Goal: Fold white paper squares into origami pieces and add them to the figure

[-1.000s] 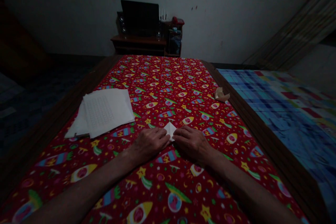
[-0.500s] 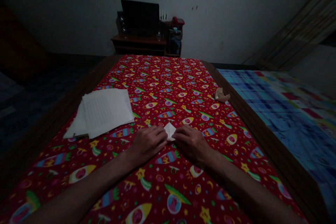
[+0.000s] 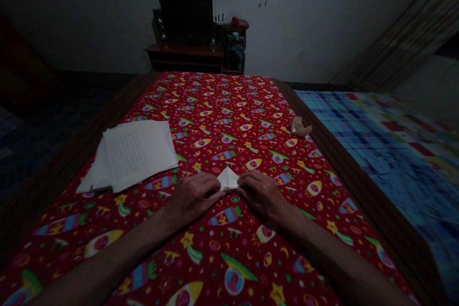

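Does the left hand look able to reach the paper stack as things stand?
Likely yes: the paper stack lies just ahead and left of the left hand, with only red cloth between. That hand would probably have to release the folded paper first.

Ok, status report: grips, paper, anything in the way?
Left grip and right grip pinching opposite sides of folded white paper. Center crease showing, point facing away. Loose sheets off left, brown scrap off right, both apart from the grips.

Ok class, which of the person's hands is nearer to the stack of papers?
Left: the left hand is just to the right of the stack of papers; the right hand is farther right, beyond the folded white paper.
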Demonstrator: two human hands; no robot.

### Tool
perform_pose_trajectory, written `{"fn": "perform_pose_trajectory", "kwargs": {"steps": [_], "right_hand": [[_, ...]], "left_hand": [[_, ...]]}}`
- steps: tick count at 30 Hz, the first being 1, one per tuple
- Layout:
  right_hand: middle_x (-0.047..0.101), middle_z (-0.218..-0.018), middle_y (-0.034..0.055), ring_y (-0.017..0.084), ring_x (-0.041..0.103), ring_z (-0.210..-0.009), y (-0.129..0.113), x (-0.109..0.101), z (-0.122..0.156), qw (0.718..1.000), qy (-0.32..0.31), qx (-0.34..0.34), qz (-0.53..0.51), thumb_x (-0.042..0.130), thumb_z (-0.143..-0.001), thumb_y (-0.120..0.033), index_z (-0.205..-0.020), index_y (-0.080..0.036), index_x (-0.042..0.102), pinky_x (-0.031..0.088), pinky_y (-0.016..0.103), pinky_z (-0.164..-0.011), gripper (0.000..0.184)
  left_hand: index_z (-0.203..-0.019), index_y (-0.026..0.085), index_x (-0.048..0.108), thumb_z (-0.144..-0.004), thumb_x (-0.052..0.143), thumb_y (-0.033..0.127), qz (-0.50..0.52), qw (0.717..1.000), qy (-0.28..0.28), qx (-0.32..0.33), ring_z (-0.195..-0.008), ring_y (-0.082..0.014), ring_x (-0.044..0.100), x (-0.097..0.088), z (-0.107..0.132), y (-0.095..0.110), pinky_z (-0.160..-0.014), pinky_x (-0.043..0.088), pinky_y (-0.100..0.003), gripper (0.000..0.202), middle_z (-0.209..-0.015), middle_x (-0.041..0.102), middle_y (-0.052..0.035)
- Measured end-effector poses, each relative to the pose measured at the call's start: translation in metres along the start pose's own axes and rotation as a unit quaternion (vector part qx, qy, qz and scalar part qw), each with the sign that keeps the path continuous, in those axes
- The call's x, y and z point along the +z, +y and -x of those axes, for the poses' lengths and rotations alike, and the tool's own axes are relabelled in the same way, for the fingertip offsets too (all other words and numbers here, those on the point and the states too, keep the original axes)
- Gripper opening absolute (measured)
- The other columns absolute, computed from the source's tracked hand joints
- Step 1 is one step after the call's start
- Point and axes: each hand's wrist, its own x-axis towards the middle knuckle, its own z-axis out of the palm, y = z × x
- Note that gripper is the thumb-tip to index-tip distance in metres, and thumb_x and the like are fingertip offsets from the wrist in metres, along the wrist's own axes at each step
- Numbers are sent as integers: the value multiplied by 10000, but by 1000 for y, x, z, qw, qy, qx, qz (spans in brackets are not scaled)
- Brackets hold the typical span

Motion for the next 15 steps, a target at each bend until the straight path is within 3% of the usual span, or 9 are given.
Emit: {"fn": "perform_pose_trajectory", "kwargs": {"steps": [8, 15], "right_hand": [[581, -1021, 106, 183, 541, -925, -9, -14, 0, 997, -50, -27, -54, 494, -894, -191, -965, -180, 553, 491, 325, -791, 92], [576, -1029, 103, 183, 541, -927, -4, -9, 3, 997, -39, -17, -68, 468, -897, -159, -968, -186, 549, 493, 332, -795, 111]], "left_hand": [[-884, 236, 630, -899, 516, 295, -9, 998, -31, 59, -830, -144, 575, -1, 0, -2, -684, 413, -253, 129, -902, 651, 10], [-909, 252, 629, -934, 419, 299, -42, 983, -134, 115, -847, -177, 516, -6, -6, -1, -746, 383, -325, 217, -965, 585, -27]]}}
